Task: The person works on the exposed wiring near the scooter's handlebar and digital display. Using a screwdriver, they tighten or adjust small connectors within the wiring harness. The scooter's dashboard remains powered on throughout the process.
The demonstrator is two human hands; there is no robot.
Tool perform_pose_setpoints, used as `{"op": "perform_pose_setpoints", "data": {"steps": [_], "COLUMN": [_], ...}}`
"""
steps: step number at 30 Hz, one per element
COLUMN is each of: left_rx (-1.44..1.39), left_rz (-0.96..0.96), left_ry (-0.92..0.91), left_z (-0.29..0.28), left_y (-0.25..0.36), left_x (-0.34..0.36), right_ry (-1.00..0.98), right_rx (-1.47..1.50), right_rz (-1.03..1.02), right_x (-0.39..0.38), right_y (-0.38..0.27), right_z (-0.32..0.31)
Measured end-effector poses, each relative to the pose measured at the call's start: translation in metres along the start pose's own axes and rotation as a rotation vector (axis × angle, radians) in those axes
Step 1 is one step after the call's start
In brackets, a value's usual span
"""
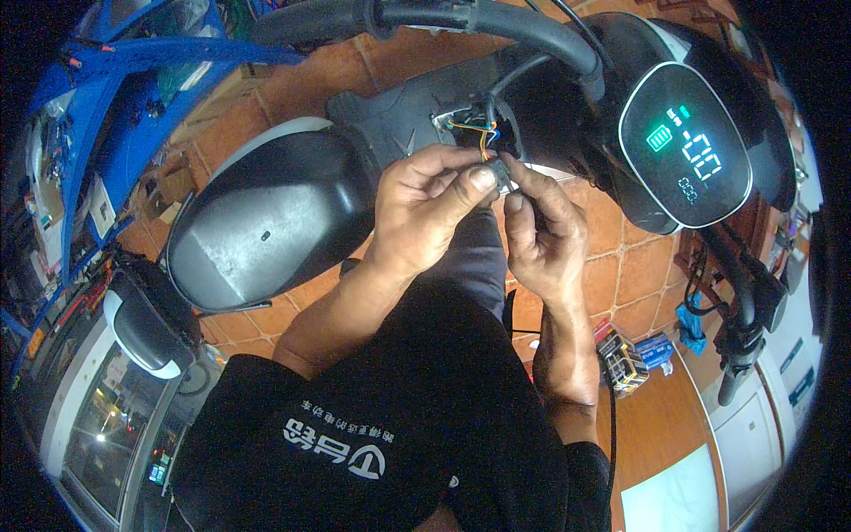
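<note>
Between both hands is a small dark wire connector [500,174], with thin orange, yellow and blue wires [487,140] running up from it. The wires come out of an opening [470,119] in the scooter's dark body. My left hand [421,208] is closed, with thumb and forefinger pinching the connector. Close against its other side, my right hand [551,235] is closed in a pinch too. Something thin and dark shows between its fingertips, too small to name. The fingers partly hide the connector.
The scooter's black seat [275,217] lies to the left. A lit dash display [684,146] stands at the right, near a handlebar grip [734,372]. Blue shelving [97,133] fills the far left. Small boxes [623,359] sit on a wooden surface [665,426]; orange tiles [612,217] cover the floor.
</note>
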State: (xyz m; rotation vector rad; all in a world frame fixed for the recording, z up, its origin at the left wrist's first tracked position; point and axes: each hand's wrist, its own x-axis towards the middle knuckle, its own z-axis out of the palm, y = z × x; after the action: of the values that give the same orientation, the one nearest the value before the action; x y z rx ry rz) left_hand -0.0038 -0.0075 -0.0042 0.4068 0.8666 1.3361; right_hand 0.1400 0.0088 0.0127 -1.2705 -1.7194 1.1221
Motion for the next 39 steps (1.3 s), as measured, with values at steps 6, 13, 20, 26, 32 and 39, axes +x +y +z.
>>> {"op": "perform_pose_setpoints", "data": {"steps": [6,13,20,26,32,39], "left_rx": [-0.033,-0.019,-0.055,-0.073,-0.078,-0.056], "left_rz": [-0.027,-0.048,0.008,-0.061,-0.049,-0.027], "left_ry": [-0.011,-0.012,-0.009,0.063,0.14,0.112], "left_z": [-0.005,-0.007,-0.007,-0.009,0.0,0.002], "left_y": [-0.004,-0.006,-0.011,0.002,0.004,0.003], "left_x": [-0.001,0.0,0.002,0.007,0.003,0.0], "right_ry": [0.003,-0.028,-0.016,-0.015,-0.01,0.015], "right_rx": [0.377,0.514,0.598,0.094,-0.042,-0.074], "right_rz": [0.288,0.402,0.441,0.15,0.17,0.091], "right_x": [-0.013,-0.014,-0.014,-0.002,0.004,0.003], "right_y": [0.001,0.003,0.004,-0.003,-0.017,-0.021], "right_z": [0.006,0.004,0.006,0.008,0.002,0.002]}}
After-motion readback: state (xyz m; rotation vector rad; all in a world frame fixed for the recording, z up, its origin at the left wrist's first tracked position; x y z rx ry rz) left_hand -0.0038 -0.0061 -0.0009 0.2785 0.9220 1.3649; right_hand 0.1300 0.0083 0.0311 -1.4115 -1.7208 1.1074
